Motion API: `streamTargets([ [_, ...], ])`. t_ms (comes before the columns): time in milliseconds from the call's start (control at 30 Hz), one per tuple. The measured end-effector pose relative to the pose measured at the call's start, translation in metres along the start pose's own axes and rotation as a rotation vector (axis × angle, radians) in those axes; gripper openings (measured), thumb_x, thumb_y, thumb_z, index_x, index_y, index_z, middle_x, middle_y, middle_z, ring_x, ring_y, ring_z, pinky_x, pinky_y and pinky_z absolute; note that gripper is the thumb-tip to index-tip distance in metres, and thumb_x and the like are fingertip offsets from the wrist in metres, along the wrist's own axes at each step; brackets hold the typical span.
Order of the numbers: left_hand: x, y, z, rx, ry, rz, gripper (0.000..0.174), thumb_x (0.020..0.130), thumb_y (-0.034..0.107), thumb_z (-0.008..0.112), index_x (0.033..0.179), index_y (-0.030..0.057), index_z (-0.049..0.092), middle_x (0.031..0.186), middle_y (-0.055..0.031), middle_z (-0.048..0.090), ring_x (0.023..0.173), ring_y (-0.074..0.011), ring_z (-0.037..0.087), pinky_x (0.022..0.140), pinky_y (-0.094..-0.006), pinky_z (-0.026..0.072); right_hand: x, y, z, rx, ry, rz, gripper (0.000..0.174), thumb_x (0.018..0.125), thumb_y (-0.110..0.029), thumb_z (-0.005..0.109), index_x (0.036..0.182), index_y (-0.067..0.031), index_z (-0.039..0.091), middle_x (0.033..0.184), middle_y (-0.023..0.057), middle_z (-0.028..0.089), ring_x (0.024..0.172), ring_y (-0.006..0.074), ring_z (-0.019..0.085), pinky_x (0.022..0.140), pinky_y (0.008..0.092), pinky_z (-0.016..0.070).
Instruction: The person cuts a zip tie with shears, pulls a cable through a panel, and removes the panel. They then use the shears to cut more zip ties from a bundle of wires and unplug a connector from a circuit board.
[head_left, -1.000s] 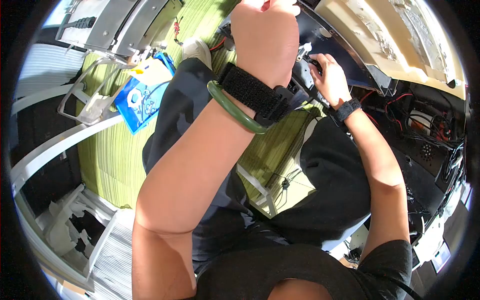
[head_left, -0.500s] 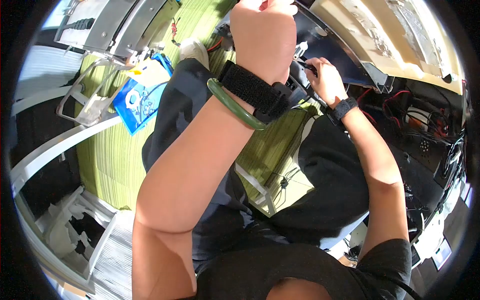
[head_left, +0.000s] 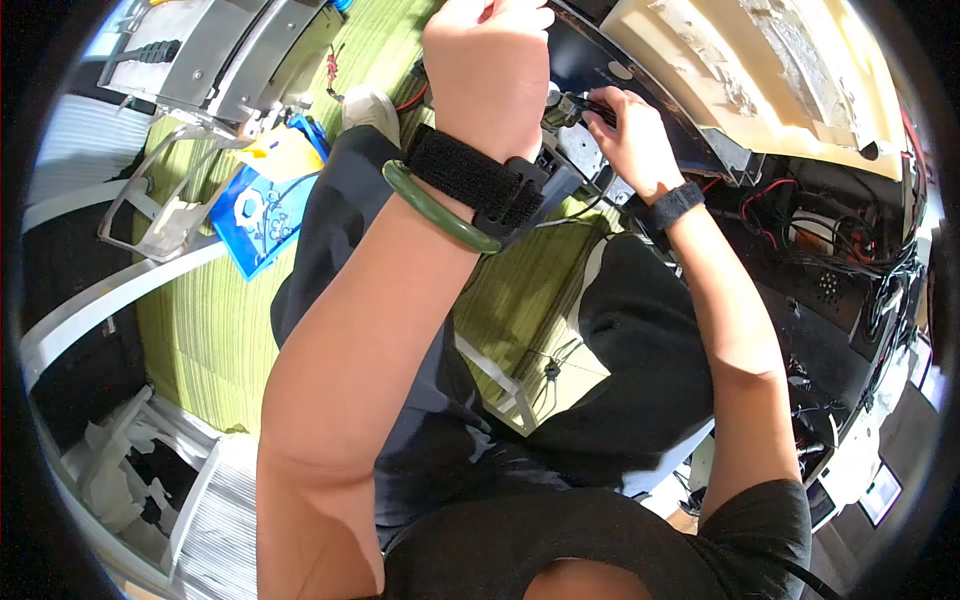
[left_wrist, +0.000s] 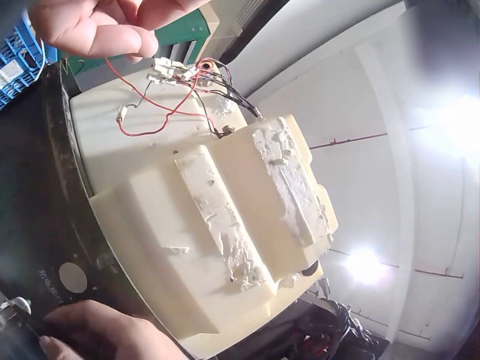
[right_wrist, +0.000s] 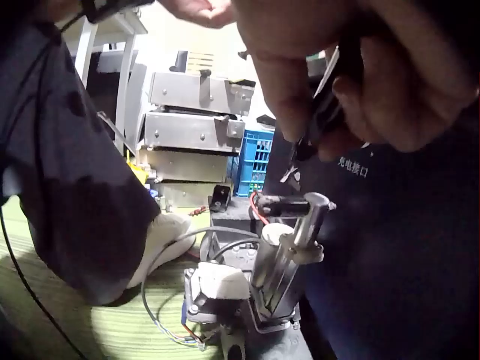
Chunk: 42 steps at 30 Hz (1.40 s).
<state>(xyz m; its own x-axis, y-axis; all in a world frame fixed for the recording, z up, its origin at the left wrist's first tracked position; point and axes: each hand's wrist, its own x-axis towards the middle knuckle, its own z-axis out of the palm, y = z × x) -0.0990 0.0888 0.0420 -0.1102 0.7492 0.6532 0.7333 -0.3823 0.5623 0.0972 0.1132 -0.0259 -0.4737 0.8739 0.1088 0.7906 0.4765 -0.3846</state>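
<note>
Left hand [head_left: 487,75] and right hand [head_left: 640,145] have both shifted since the last head frame: the left has slid a little further toward the left, and the right has reached slightly higher beside the dark panel [right_wrist: 405,240]. The whole head view has swung a touch too.

The right fingers are curled round a slim black tool [right_wrist: 301,152], its bright metal tip pointing down. The left fingers are bent, near the top edge of the left wrist view; I cannot tell whether they hold anything.

Just below the tool in the right wrist view stands an upright metal cylinder [right_wrist: 281,277] with a crosswise black part at its top. Close beside it is a black block [right_wrist: 217,292] with a white top, and a grey cable [right_wrist: 154,266] loops round toward it. The panel rises next to these, bearing white lettering.

Beyond the panel is a cream plastic cover [left_wrist: 146,217] with rough white patches; red wires [left_wrist: 142,134] and white plugs [left_wrist: 169,71] lie at its far end.

Further out, a white shoe [head_left: 370,112] and a blue packet [head_left: 233,218] are on the green striped mat [head_left: 200,340]. Stacked metal boxes [right_wrist: 184,131] and a blue crate [right_wrist: 256,157] stand behind.
</note>
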Motion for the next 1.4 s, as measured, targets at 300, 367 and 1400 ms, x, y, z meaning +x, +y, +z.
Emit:
streamTargets([
  [300, 0.001, 0.006, -0.005, -0.583, -0.009, -0.430, 0.019, 0.085, -0.001, 0.045, 0.098, -0.0056, 0.057, 0.082, -0.0080, 0.061, 0.071, -0.0114, 0.056, 0.062, -0.0217, 0.0447, 0.011, -0.004, 0.021, -0.025, 0.003, 0.047, 0.022, 0.076, -0.015, 0.060, 0.094, -0.0011, 0.059, 0.083, 0.0199, 0.058, 0.080, 0.0349, 0.059, 0.073, 0.0399, 0.0482],
  [367, 0.003, 0.008, -0.012, -0.776, -0.013, -0.530, 0.019, 0.083, -0.001, 0.047, 0.098, -0.0057, 0.058, 0.081, -0.0087, 0.061, 0.071, -0.0122, 0.056, 0.060, -0.0225, 0.0442, 0.012, -0.004, 0.024, -0.041, 0.017, 0.019, 0.023, 0.075, -0.012, 0.064, 0.096, -0.0015, 0.060, 0.081, 0.0188, 0.059, 0.076, 0.0335, 0.059, 0.070, 0.0378, 0.0477],
  [1400, -0.001, 0.008, 0.023, -1.182, 0.045, -0.945, 0.022, 0.085, 0.007, 0.056, 0.103, -0.0057, 0.058, 0.090, -0.0085, 0.061, 0.075, -0.0114, 0.056, 0.066, -0.0199, 0.0463, -0.096, 0.025, -0.087, 0.094, 0.006, 0.157, 0.026, 0.086, -0.025, 0.056, 0.096, -0.0009, 0.060, 0.091, 0.0176, 0.062, 0.088, 0.0318, 0.059, 0.079, 0.0364, 0.0470],
])
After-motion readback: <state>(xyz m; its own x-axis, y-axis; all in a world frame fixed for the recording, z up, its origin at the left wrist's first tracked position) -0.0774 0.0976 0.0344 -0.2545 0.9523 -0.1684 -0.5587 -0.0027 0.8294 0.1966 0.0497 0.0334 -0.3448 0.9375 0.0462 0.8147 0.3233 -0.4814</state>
